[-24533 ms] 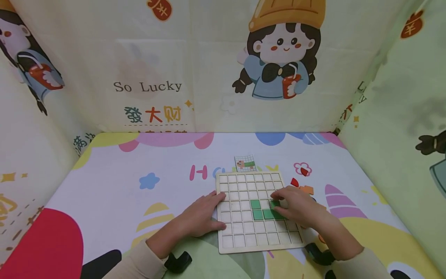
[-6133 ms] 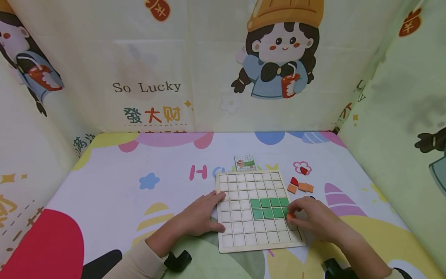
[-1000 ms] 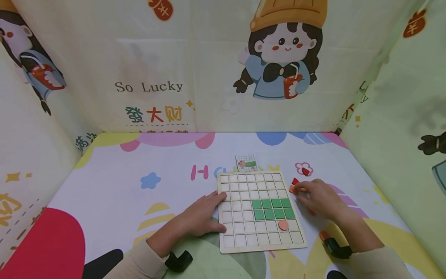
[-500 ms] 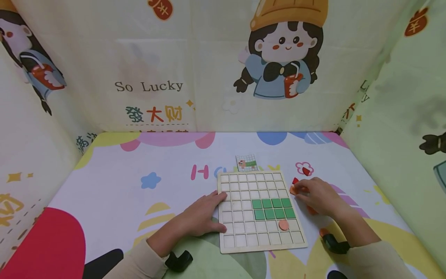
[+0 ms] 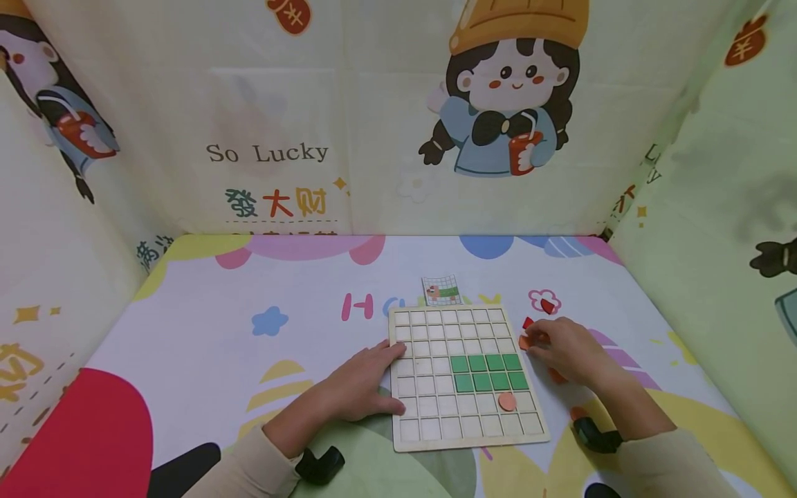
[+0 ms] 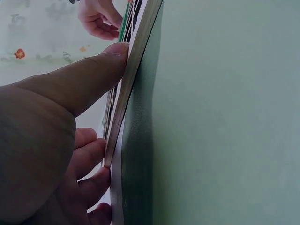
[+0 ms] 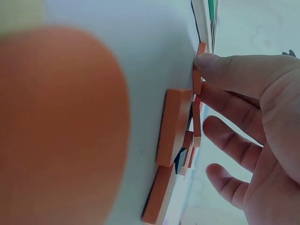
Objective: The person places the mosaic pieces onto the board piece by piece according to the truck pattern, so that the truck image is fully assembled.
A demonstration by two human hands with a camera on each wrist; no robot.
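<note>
A pale wooden grid board [image 5: 470, 446] lies flat on the patterned table. Green square tiles [image 5: 478, 363] fill two rows of cells at its right, and a round orange piece [image 5: 507, 401] sits below them. My left hand [image 5: 358, 387] rests against the board's left edge, thumb and fingertips on the rim. Beyond the right edge, my right hand [image 5: 569, 349] pinches an orange tile [image 7: 197, 82] between thumb and forefinger, low over the table. The other fingers are loosely bent beside it. In the head view the hand covers part of the loose pieces.
Red pieces [image 5: 547, 306] lie behind the right hand. More orange pieces [image 7: 174, 126] are under and near it, with a rounded orange one [image 5: 578, 413] by the wrist. A small picture card [image 5: 441, 291] stands at the board's far edge. Printed cloth walls [image 5: 398, 138] surround the table.
Since the oldest frame, green tiles have filled both rows and the round orange piece has come onto the board. My right hand has moved to the loose pieces; the left has stayed.
</note>
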